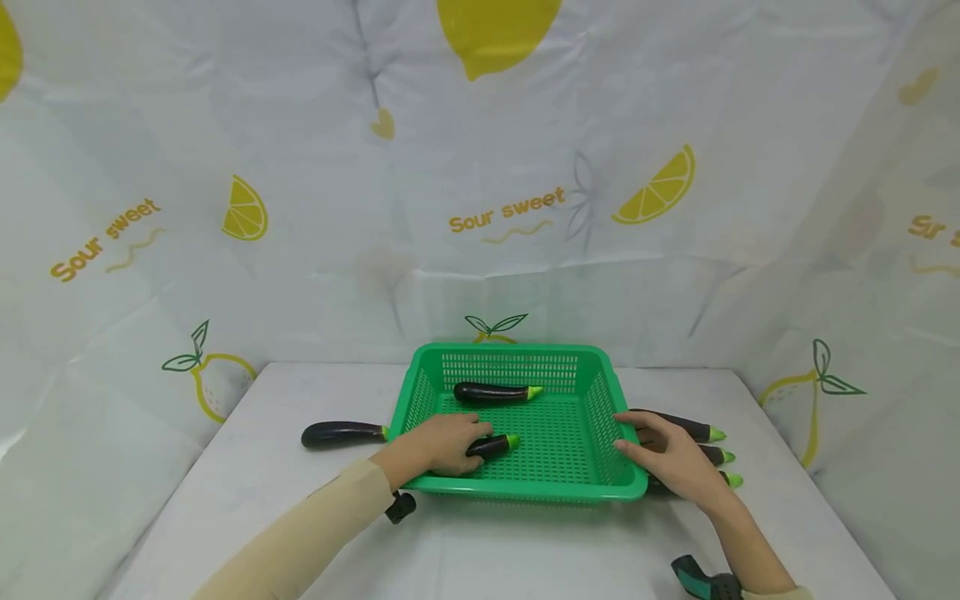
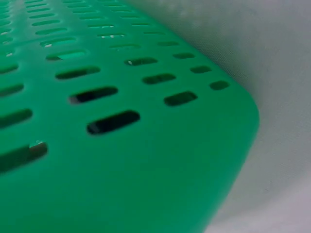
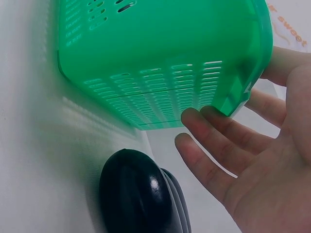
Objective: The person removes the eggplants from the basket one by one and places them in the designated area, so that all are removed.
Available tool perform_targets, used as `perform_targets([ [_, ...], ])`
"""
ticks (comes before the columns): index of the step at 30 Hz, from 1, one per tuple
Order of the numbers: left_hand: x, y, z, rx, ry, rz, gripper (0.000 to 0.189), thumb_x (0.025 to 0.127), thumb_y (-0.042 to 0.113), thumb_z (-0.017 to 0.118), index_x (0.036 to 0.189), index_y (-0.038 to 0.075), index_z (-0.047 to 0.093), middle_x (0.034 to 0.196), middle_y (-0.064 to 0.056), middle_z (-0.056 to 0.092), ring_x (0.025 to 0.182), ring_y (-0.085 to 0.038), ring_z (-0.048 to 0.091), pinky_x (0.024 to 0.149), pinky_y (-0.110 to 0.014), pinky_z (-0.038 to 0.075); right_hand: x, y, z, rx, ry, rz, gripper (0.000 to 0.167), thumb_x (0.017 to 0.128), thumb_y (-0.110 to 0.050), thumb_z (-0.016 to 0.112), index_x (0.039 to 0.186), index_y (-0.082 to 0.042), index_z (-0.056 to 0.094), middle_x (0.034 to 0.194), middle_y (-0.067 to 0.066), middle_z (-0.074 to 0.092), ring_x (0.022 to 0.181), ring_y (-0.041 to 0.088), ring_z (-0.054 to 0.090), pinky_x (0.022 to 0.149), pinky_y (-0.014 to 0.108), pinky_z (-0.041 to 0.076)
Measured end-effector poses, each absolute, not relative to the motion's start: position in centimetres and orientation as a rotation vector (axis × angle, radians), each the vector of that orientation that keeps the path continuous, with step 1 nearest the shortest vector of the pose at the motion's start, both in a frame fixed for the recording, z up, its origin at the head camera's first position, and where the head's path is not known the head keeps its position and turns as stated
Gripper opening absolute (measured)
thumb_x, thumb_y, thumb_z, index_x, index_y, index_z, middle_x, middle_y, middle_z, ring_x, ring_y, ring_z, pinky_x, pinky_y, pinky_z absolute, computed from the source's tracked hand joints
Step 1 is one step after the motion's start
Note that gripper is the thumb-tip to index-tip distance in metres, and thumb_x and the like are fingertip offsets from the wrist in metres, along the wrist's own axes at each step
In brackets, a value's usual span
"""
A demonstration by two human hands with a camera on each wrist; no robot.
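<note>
A green plastic basket (image 1: pixel 525 490) stands on the white table. Inside it, my left hand (image 1: pixel 444 443) grips a dark eggplant (image 1: pixel 489 448), whose green stem points right; the palm and fingers cover its other end. Another eggplant (image 1: pixel 491 393) lies farther back on the basket floor. My right hand (image 1: pixel 675 460) holds the basket's right rim, thumb and index finger over the edge. In the right wrist view, its other fingers (image 3: pixel 218 141) extend along the outside wall. The left wrist view shows only the basket's outer wall (image 2: pixel 160 160) and a pale surface.
One eggplant (image 1: pixel 341 433) lies on the table left of the basket, its stem by the wall. Several more eggplants (image 1: pixel 690 427) lie to the right, partly behind my right hand; one rounded end (image 3: pixel 133 194) shows close up. A lemon-print sheet (image 1: pixel 337 225) hangs behind.
</note>
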State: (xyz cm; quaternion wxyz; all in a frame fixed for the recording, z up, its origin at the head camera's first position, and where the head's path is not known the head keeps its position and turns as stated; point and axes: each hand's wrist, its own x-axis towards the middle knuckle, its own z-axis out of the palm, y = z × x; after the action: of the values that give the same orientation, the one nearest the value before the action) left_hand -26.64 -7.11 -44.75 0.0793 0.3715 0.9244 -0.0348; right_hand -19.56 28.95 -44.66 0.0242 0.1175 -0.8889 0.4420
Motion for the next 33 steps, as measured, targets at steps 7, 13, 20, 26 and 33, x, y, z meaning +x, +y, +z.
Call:
perform_targets([
  [7,-26.2,-7.4,-44.3,1.131,2.780,-0.043,0.044,0.098,0.034,0.065,0.139,0.022,0.057,0.119,-0.002,0.062,0.090,-0.012,0.059,0.074,-0.034,0.052,-19.5,29.0,-44.7,0.356,-2.759,1.343,0.051,0.098,-0.034,0.069,0.140,-0.007,0.059,0.134,0.019,0.060,0.111,0.032,0.064,0.086,0.045,0.053],
  [13,-25.9,-7.8,-43.6,1.188,2.796,0.013,0.041,0.097,0.031,0.066,0.136,0.020,0.060,0.108,0.000,0.059,0.080,-0.010,0.051,0.065,-0.029,0.048,-19.5,29.0,-44.7,0.361,-2.753,1.351,0.052,0.098,-0.035,0.069,0.140,-0.007,0.058,0.135,0.020,0.059,0.112,0.034,0.063,0.087,0.046,0.052],
  [20,-25.6,-8.3,-42.7,1.256,2.838,0.017,0.041,0.097,0.029,0.065,0.137,0.020,0.061,0.104,0.001,0.057,0.080,-0.011,0.047,0.066,-0.028,0.046,-19.6,29.0,-44.7,0.363,-2.746,1.370,0.052,0.099,-0.034,0.068,0.141,-0.007,0.057,0.136,0.021,0.058,0.114,0.037,0.063,0.088,0.049,0.051],
  [26,-25.5,-8.8,-41.9,1.305,2.862,0.019,0.041,0.099,0.030,0.063,0.138,0.020,0.060,0.101,0.001,0.054,0.078,-0.012,0.043,0.067,-0.027,0.043,-19.6,29.0,-44.7,0.360,-2.751,1.359,0.052,0.098,-0.034,0.068,0.141,-0.008,0.058,0.136,0.020,0.058,0.113,0.036,0.063,0.088,0.047,0.052],
  [33,-25.0,-9.5,-40.4,1.322,2.893,0.061,0.040,0.100,0.030,0.062,0.139,0.020,0.059,0.101,0.002,0.053,0.078,-0.013,0.043,0.068,-0.028,0.041,-19.4,28.9,-44.5,0.401,-2.737,1.358,0.049,0.099,-0.030,0.068,0.141,-0.006,0.058,0.136,0.019,0.059,0.111,0.033,0.064,0.086,0.044,0.053],
])
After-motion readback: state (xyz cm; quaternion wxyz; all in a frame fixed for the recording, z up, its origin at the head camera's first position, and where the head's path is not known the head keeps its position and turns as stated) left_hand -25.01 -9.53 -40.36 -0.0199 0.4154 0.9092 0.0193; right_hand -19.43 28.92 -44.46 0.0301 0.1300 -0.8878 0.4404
